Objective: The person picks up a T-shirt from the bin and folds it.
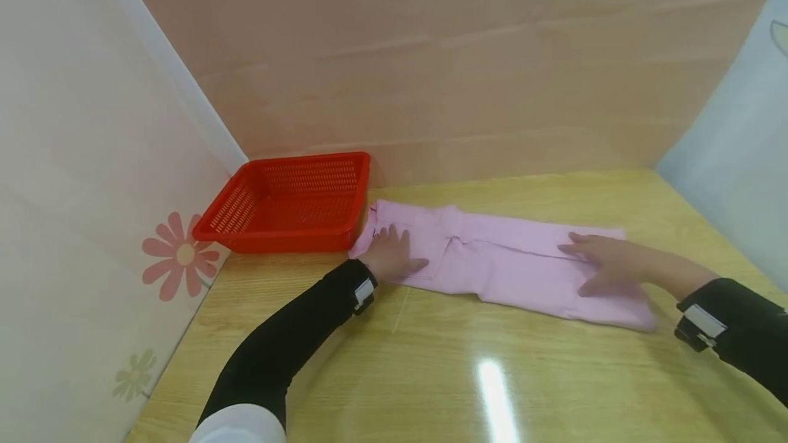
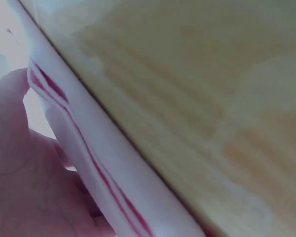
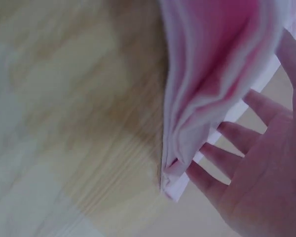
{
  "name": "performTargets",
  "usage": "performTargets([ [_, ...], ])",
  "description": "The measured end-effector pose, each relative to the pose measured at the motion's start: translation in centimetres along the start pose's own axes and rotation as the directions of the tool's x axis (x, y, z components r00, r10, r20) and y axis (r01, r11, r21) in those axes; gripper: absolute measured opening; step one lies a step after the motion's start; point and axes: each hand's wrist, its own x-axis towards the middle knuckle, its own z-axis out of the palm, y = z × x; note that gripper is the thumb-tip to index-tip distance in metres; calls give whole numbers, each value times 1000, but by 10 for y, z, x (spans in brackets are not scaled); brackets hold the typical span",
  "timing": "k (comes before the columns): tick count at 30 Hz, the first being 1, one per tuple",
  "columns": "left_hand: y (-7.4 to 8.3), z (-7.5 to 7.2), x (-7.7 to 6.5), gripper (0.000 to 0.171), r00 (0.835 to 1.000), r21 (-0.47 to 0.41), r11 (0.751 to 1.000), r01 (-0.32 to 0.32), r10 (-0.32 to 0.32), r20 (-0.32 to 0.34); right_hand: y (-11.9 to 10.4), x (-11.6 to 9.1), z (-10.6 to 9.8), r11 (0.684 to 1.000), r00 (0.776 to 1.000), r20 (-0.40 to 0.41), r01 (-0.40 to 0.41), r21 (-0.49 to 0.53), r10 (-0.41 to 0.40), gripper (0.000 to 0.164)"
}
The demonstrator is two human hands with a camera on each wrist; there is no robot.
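Observation:
A folded pink garment (image 1: 486,258) lies flat as a long strip across the wooden table. My left hand (image 1: 389,255) rests on its left end, fingers spread over the cloth. In the left wrist view the left hand (image 2: 34,168) is beside the stacked fold edges (image 2: 103,163), where darker pink shows between layers. Over the right end is my right hand (image 1: 615,262), its fingers apart and straight. The right wrist view shows the right hand's spread fingers (image 3: 237,136) at the loose layered end of the garment (image 3: 197,108).
A red plastic basket (image 1: 280,232) with slotted walls stands at the back left, close to the garment's left end. A tan backdrop (image 1: 462,87) rises behind the table (image 1: 431,374). White flower-printed sheeting (image 1: 92,156) borders the left, and pale sheeting (image 1: 739,156) the right.

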Motion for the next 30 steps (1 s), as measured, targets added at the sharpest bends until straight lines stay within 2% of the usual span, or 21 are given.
performTargets([
  [5, -2, -1, 22, 99, 999, -55, 998, 30, -27, 43, -17, 9, 7, 994, 999, -29, -32, -102, 29, 88],
  [9, 0, 5, 34, 97, 997, -34, 997, 72, -73, -27, -30, 16, 11, 987, 997, -37, -78, -141, 74, 91],
  [14, 22, 0, 22, 75, 977, 0, 985, 175, -174, -125, -37, 22, 14, 981, 992, -29, -123, -151, 120, 92],
  [17, 43, -9, 8, 75, 973, -52, 984, 169, -175, -152, -38, 25, 14, 982, 992, -24, -125, -143, 123, 93],
  [21, 72, -11, -5, 97, 982, -158, 982, 103, -126, -140, -36, 29, 13, 986, 996, -4, -88, -142, 88, 95],
  [23, 83, -8, -8, 107, 987, -174, 981, 87, -109, -122, -33, 32, 10, 988, 999, 11, -43, -151, 46, 98],
  [26, 96, -3, -8, 111, 985, -168, 981, 95, -117, -129, -27, 36, 2, 982, 998, 38, 53, -180, -47, 98],
  [30, 103, 0, -5, 110, 977, -126, 980, 152, -169, -131, -18, 40, -11, 971, 990, 63, 140, -196, -130, 94],
])
